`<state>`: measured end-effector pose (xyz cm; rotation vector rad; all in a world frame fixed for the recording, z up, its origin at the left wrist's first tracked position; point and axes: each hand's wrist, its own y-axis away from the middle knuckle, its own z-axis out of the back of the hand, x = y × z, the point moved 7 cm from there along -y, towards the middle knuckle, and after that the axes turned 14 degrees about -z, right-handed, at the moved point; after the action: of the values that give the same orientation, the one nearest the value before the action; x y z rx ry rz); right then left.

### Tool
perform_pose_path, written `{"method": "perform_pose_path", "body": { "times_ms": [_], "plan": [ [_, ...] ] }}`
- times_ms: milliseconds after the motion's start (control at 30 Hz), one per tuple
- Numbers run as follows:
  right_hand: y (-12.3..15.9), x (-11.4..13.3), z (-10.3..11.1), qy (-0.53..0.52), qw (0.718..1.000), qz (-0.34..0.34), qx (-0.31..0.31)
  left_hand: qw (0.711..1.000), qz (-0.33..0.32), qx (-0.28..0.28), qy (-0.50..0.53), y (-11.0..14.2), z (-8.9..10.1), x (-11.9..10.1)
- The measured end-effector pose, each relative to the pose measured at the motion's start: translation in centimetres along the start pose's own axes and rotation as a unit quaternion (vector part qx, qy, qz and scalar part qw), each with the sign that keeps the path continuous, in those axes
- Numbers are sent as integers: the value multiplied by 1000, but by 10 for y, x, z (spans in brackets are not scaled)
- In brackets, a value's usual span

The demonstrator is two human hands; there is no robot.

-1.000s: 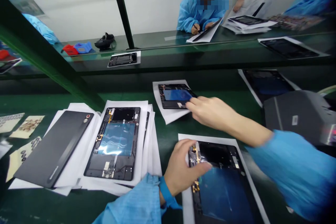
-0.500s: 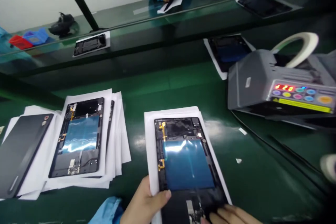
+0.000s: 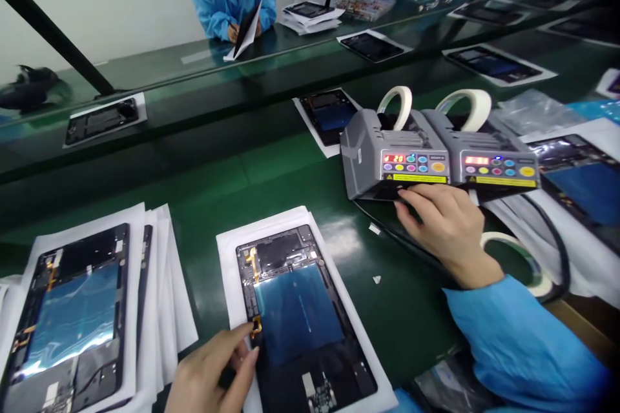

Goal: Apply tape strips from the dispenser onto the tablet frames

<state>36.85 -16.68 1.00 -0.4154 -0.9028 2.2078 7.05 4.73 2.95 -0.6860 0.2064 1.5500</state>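
right hand (image 3: 445,227) moved to dispenser (image 3: 363,158) edge, grip unclear; left hand (image 3: 206,371) narrowly parted at tablet (image 3: 300,316) edge; green table (image 3: 402,319) between

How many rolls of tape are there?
3: a roll atop the left gray machine, another roll atop the right gray machine, and a loose roll beside the right hand. More could be hidden.

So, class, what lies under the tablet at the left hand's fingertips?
White paper shows around the tablet, on the green table; whatever the tablet covers can't be seen.
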Motion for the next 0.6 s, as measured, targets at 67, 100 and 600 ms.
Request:
{"method": "perform_pose_path", "body": {
  "times_ms": [67, 100, 600],
  "plan": [
    [5, 1, 2, -6, 1000, -5, 1, 999, -32, 16, -6, -17, -8, -8],
    [6, 2, 3, -5, 1000, -5, -2, 999, -48, 21, -9, -25, -12, -11],
    [8, 5, 1, -4, 1000, -24, 3, 986, -137, 22, -90, -43, -38, -14]
  ]
}}
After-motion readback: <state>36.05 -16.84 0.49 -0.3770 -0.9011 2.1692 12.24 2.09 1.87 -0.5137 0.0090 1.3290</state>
